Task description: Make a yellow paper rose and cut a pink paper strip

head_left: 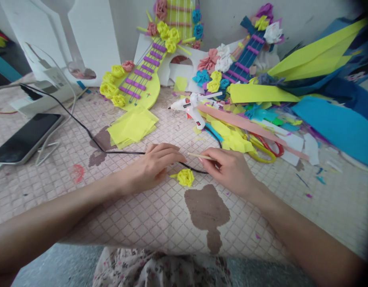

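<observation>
My right hand (228, 169) is closed in a pinch around a thin pale wooden stick (193, 154), whose free end points left. Over the black cable (124, 152) lies my left hand (158, 164), palm down, with its fingers stretched out toward the stick. I cannot tell whether its fingertips touch anything. Just below and between both hands sits a small yellow crepe-paper rose (185, 177) on the tabletop. Beyond them, a white glue gun (191, 109) lies on its side with its nozzle to the left. A stack of yellow paper squares (133, 126) is behind my left hand.
Decorated paper instruments, one yellow (151, 89) and one blue (246, 57), stand at the back. Yellow-handled scissors (263, 149) lie among paper scraps at right, near blue sheets (336, 127). A phone (26, 137) and power strip (37, 101) occupy the left. The cable crosses the quilted tablecloth (118, 219).
</observation>
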Demonstrator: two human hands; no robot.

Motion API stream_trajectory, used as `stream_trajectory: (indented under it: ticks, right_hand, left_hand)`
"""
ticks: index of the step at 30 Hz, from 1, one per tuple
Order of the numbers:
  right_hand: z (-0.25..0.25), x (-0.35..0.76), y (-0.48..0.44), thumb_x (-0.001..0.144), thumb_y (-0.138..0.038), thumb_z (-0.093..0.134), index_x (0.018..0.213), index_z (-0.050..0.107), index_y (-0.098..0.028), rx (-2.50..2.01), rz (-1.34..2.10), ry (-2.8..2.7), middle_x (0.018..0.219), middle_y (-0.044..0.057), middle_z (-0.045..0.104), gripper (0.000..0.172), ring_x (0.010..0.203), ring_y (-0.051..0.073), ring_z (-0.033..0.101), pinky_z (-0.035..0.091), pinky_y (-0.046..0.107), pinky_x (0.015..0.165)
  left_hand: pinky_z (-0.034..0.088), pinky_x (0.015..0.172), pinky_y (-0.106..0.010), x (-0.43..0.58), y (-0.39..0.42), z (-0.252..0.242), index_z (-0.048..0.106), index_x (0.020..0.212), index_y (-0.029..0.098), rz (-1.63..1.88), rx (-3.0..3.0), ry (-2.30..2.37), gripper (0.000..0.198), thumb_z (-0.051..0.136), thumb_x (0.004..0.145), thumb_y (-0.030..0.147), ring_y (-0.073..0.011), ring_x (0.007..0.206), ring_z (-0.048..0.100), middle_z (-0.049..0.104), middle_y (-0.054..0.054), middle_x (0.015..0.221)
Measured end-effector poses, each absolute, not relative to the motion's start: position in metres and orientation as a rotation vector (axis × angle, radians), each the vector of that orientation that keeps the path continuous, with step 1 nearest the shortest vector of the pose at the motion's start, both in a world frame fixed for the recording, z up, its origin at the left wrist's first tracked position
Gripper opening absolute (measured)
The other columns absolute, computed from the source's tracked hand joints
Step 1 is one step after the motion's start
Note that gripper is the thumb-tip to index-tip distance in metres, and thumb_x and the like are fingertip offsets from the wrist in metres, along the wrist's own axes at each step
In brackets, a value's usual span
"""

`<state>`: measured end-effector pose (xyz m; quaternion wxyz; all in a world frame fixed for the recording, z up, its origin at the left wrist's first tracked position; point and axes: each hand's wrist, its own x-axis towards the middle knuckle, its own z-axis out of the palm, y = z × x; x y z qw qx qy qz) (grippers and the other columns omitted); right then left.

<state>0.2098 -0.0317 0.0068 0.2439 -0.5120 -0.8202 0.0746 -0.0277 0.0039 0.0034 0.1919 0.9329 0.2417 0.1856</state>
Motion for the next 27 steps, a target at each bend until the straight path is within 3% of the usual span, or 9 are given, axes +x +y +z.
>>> stream_trajectory:
  ticks: [5,11,14,18,23,27]
  right_hand:
    - [0.007,0.210,-0.032,0.088,-0.025,0.049,0.081,0.062,-0.020,-1.394,0.202,-2.236,0.069,-0.002,0.065,0.016,0.059,0.010,0.055,0.036,0.023,0.056]
    - [0.008,0.211,-0.031,0.087,-0.024,0.049,0.080,0.061,-0.019,-1.382,0.190,-2.224,0.068,-0.002,0.064,0.014,0.058,0.010,0.054,0.036,0.023,0.056]
    - [0.008,0.211,-0.031,0.087,-0.023,0.049,0.079,0.060,-0.019,-1.374,0.189,-2.226,0.067,-0.002,0.063,0.014,0.056,0.009,0.052,0.036,0.022,0.055]
    - [0.006,0.211,-0.031,0.087,-0.023,0.050,0.079,0.060,-0.018,-1.355,0.166,-2.228,0.065,-0.002,0.062,0.014,0.055,0.009,0.051,0.035,0.022,0.055]
    - [0.004,0.210,-0.030,0.087,-0.023,0.051,0.079,0.059,-0.018,-1.336,0.159,-2.220,0.065,-0.003,0.061,0.013,0.056,0.008,0.051,0.036,0.021,0.055]
    - [0.004,0.209,-0.030,0.087,-0.023,0.051,0.078,0.059,-0.018,-1.337,0.150,-2.216,0.065,-0.003,0.061,0.013,0.057,0.009,0.051,0.036,0.022,0.056]
  left_hand:
    - [0.034,0.099,-0.042,-0.028,0.003,0.000,0.046,0.123,0.023,0.470,2.668,0.570,0.061,0.039,0.070,-0.006,-0.0235,0.129,0.038,0.058,-0.004,0.122]
    - [0.038,0.097,-0.039,-0.033,0.006,0.016,0.050,0.123,0.024,0.362,2.599,0.502,0.048,0.054,0.078,0.011,-0.0234,0.112,0.051,0.063,-0.005,0.105]
    - [0.039,0.098,-0.040,-0.034,0.010,0.017,0.048,0.125,0.023,0.369,2.597,0.497,0.049,0.052,0.078,0.011,-0.0230,0.113,0.051,0.060,-0.006,0.115]
    - [0.032,0.107,-0.043,-0.031,0.011,0.008,0.039,0.133,0.020,0.351,2.615,0.324,0.062,0.044,0.075,0.000,-0.0223,0.129,0.039,0.051,-0.008,0.133]
    - [0.030,0.108,-0.043,-0.025,0.006,0.003,0.039,0.133,0.019,0.322,2.626,0.231,0.062,0.039,0.076,-0.004,-0.0223,0.134,0.033,0.052,-0.008,0.132]
    - [0.031,0.106,-0.042,-0.025,0.004,0.003,0.043,0.130,0.019,0.376,2.642,0.285,0.051,0.049,0.081,0.006,-0.0245,0.130,0.037,0.055,-0.009,0.127]
